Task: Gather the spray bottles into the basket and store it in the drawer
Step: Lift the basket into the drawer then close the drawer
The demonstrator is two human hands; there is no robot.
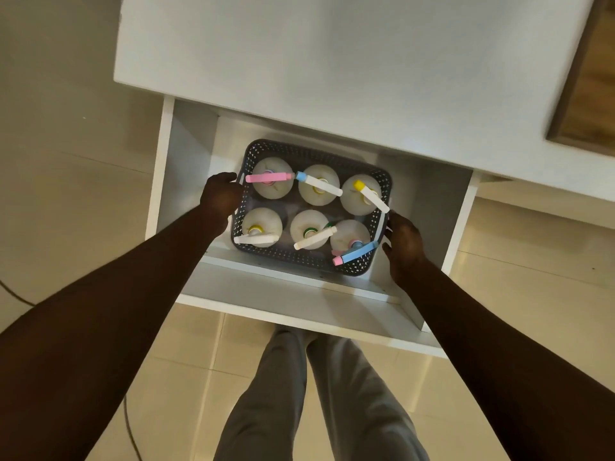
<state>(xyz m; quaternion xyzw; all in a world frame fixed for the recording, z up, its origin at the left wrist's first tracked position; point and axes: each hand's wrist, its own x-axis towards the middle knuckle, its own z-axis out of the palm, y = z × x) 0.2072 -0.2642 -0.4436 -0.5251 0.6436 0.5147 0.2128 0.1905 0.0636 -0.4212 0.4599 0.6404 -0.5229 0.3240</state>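
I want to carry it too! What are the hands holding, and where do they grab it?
Both hands hold the grey basket of spray bottles: the left hand at its left end rim, the right hand at its right end.

No readable text, labels or nos. anywhere; spray bottles (273,183) show no legible markings.

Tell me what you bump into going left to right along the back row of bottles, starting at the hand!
Left hand → bottle with the pink sprayer → bottle with the blue-tipped sprayer → bottle with the yellow-tipped sprayer → the basket rim → the drawer wall.
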